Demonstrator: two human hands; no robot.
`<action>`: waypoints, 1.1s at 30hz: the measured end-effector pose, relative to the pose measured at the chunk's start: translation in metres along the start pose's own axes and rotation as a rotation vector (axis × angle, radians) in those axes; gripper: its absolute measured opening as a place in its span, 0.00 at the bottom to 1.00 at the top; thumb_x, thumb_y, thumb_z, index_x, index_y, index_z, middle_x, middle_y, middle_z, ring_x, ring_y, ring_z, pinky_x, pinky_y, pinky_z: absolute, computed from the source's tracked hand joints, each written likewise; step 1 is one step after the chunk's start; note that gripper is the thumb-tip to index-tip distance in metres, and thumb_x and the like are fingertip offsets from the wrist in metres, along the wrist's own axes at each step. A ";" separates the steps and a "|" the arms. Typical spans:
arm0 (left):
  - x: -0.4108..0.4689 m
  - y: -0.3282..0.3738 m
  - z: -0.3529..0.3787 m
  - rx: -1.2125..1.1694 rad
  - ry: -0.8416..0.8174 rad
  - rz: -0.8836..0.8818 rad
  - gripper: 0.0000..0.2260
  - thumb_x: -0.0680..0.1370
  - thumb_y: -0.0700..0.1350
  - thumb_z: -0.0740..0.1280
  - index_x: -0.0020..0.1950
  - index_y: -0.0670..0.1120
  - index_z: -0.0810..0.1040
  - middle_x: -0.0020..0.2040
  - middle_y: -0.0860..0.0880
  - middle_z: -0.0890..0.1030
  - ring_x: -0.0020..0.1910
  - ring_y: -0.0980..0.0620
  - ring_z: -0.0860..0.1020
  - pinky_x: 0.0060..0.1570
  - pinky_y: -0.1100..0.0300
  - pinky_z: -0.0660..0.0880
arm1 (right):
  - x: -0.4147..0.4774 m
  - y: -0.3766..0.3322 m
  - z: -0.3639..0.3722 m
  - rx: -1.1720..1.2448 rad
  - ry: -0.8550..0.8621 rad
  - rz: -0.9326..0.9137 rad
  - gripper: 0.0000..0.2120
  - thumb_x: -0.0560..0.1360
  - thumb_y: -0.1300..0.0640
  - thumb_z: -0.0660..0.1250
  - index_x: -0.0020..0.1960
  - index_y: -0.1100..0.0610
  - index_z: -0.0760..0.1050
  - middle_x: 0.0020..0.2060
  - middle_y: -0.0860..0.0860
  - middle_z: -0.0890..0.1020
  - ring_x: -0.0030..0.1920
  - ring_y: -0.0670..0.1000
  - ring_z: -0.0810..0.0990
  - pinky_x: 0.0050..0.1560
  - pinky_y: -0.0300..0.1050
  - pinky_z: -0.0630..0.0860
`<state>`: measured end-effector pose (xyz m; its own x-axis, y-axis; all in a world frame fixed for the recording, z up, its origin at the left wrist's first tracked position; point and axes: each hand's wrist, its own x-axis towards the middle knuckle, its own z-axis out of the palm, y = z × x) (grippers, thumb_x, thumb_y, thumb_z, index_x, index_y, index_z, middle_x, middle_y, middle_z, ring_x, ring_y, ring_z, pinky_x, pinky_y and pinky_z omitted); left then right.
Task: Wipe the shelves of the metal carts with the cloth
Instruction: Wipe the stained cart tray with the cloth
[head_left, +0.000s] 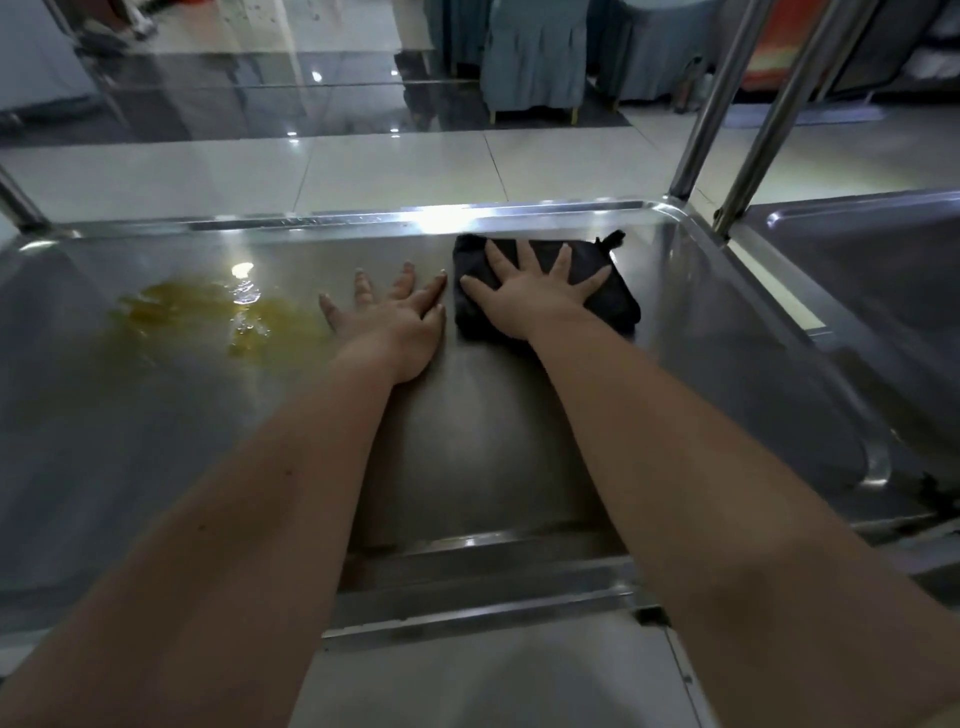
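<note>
A stainless steel cart shelf (519, 415) fills the view below me. A folded black cloth (613, 301) lies on it near the far rim, right of centre. My right hand (535, 291) presses flat on the cloth with its fingers spread. Just left of the cloth, my left hand (395, 317) rests flat on the bare metal, fingers straight and spread. A yellowish wet spill (223, 317) spreads over the shelf to the left of my left hand.
Two slanted metal posts (727, 104) rise at the shelf's far right corner. A second metal cart's shelf (883, 270) adjoins on the right. Beyond lie a glossy tiled floor (363, 166) and chairs with grey-blue covers (535, 57).
</note>
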<state>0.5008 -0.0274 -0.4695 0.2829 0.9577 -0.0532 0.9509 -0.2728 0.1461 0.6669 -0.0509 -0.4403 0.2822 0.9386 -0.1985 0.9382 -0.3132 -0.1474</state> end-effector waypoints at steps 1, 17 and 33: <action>-0.001 0.000 -0.001 0.005 -0.001 0.000 0.22 0.81 0.63 0.43 0.75 0.71 0.44 0.80 0.61 0.43 0.78 0.40 0.41 0.67 0.28 0.36 | -0.018 0.004 0.004 -0.004 -0.018 -0.031 0.35 0.74 0.25 0.42 0.77 0.35 0.39 0.79 0.45 0.40 0.76 0.64 0.34 0.62 0.80 0.31; -0.008 0.000 -0.002 0.039 -0.021 0.009 0.29 0.74 0.74 0.42 0.74 0.72 0.43 0.79 0.61 0.41 0.78 0.40 0.40 0.67 0.29 0.34 | 0.022 0.105 -0.018 0.014 0.063 0.044 0.35 0.72 0.23 0.46 0.76 0.31 0.45 0.79 0.41 0.46 0.78 0.62 0.40 0.67 0.77 0.35; -0.012 0.001 -0.007 0.034 -0.034 0.008 0.32 0.71 0.77 0.41 0.74 0.72 0.42 0.79 0.60 0.41 0.78 0.40 0.39 0.67 0.28 0.36 | -0.173 0.172 0.016 -0.067 -0.090 -0.079 0.34 0.61 0.17 0.32 0.65 0.21 0.28 0.68 0.29 0.26 0.76 0.56 0.32 0.68 0.71 0.33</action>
<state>0.4972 -0.0388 -0.4619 0.2941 0.9519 -0.0855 0.9521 -0.2840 0.1130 0.7761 -0.2696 -0.4471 0.1905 0.9423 -0.2752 0.9689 -0.2256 -0.1018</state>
